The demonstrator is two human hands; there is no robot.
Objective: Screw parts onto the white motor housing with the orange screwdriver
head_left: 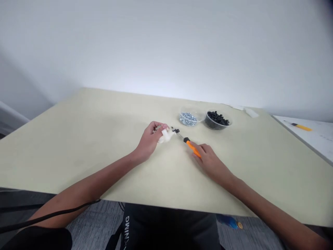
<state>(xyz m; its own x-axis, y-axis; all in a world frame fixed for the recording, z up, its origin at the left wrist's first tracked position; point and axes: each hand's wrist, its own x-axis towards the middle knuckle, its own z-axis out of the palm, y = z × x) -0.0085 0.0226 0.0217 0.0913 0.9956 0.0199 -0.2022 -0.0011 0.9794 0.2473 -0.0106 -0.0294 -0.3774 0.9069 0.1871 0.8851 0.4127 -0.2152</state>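
Observation:
My left hand point(154, 135) is closed around a small white plastic part point(165, 136) above the middle of the table. A small black piece point(176, 131) sits at the right end of that part. In my right hand point(208, 158) is a screwdriver point(193, 147) with an orange and black handle. Its thin shaft points up and left, and its tip reaches the black piece. Whether a screw is there is too small to tell. My left fingers partly cover the white part.
Behind my hands stand a clear tub of small silvery screws point(188, 119) and a tub of black pieces point(217, 119). White scraps point(251, 112) lie at the back edge. On a white surface at right rests another orange-handled tool point(301, 127). A black cable point(65, 211) crosses my left arm.

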